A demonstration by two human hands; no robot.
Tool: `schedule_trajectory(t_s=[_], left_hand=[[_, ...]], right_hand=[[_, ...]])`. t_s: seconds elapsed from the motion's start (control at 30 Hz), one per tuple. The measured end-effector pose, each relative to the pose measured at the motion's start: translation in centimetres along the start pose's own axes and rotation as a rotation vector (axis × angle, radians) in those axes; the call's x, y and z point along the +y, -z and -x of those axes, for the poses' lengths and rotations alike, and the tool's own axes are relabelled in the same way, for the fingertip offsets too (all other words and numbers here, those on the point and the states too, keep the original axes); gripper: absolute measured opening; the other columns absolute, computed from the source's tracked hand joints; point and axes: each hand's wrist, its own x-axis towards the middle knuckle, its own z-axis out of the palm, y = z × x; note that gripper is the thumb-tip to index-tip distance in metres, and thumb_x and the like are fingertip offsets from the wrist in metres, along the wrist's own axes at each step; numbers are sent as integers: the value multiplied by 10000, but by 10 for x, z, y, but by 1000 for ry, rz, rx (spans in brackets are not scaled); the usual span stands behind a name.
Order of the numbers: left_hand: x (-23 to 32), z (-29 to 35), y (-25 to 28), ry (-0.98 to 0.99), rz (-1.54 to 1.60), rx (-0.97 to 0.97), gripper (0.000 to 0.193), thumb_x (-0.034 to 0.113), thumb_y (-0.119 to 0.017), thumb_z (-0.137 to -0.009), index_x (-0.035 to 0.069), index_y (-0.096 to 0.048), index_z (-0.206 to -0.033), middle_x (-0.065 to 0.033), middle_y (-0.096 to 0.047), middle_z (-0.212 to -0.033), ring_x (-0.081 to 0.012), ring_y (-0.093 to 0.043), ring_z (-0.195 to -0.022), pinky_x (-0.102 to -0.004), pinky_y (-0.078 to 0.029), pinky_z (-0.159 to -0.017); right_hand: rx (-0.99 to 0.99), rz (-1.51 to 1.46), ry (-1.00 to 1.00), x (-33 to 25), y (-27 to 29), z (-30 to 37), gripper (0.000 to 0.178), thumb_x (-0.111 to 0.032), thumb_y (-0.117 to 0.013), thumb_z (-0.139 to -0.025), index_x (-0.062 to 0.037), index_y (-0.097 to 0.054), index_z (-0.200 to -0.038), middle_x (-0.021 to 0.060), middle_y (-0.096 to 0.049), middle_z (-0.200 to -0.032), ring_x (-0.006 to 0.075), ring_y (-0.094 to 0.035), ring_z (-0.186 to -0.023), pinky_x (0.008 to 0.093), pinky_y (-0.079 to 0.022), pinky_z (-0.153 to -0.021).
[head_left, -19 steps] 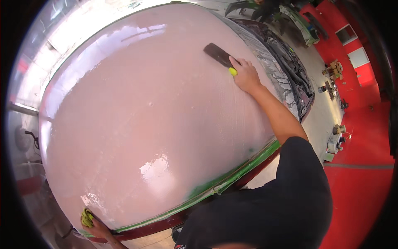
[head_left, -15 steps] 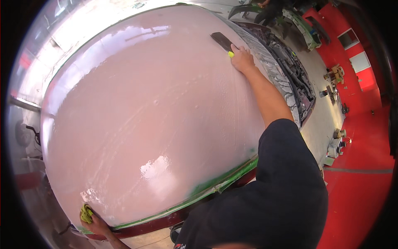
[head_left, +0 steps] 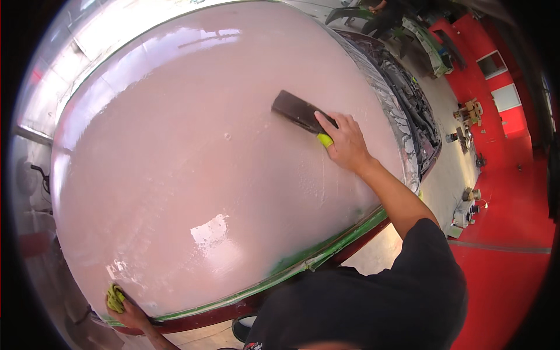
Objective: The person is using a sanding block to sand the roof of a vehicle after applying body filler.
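A large pinkish panel [head_left: 175, 134] of a car, apparently its roof, curves across the view, glossy and wet. My right hand [head_left: 347, 143] grips a long, dark sanding block [head_left: 294, 109] near its right end, and the block lies on the panel right of the middle. Something yellow-green [head_left: 325, 140] shows at the block's end under my fingers. At the near left corner my left hand [head_left: 131, 315] is closed on a crumpled yellow-green cloth [head_left: 116, 298], resting at the panel's edge.
Green masking tape [head_left: 233, 301] runs along the near edge, above dark red bodywork [head_left: 204, 319]. Right of the panel lie crumpled sheeting [head_left: 402, 131] and an exposed engine bay [head_left: 408, 99]. Another person [head_left: 385, 14] is at the far right, beside a red wall [head_left: 501, 192].
My right hand has drawn the sanding block toward me across the panel, from near the far right edge. My left hand stays at the near left corner with the cloth.
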Motion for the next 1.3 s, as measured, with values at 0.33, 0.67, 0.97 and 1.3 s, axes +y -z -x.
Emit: schedule_trajectory(t_s=[0.33, 0.67, 0.97, 1.3], left_hand=[[12, 2, -4, -37, 11, -7, 487, 130, -595, -872, 44, -579, -1350, -154, -613, -1303, -323, -598, -1197, -415, -458, -1032], [37, 5, 10, 83, -14, -48, 485, 124, -582, -896, 3, -549, -1365, -178, -600, -1327, -328, -595, -1213, -404, -447, -1056], [13, 4, 5, -22, 46, -15, 471, 78, -592, -890, 6, -563, -1355, -170, -614, -1301, -307, -607, -1198, -400, -459, -1045], [5, 4, -2, -43, 41, 16, 488, 147, -648, -876, 23, -583, -1343, -164, -607, -1306, -314, -616, -1177, -409, -470, -1021]], right_hand=[[-76, 109, -336, 39, -37, -96, 518, -247, -598, -934, -192, -547, -1446, 165, -570, -1297, 370, -545, -1132, 479, -466, -958], [-22, -8, 70, -54, 9, 30, 622, -175, -698, -808, -176, -584, -1419, 137, -565, -1225, 323, -548, -1051, 441, -453, -886], [-140, 149, -409, 73, -30, -124, 503, -311, -519, -942, -235, -572, -1436, 130, -574, -1280, 353, -542, -1171, 468, -462, -992], [-20, -65, -338, 88, -43, -125, 536, -179, -621, -831, -189, -634, -1366, 219, -640, -1177, 398, -591, -1138, 439, -464, -1018]])
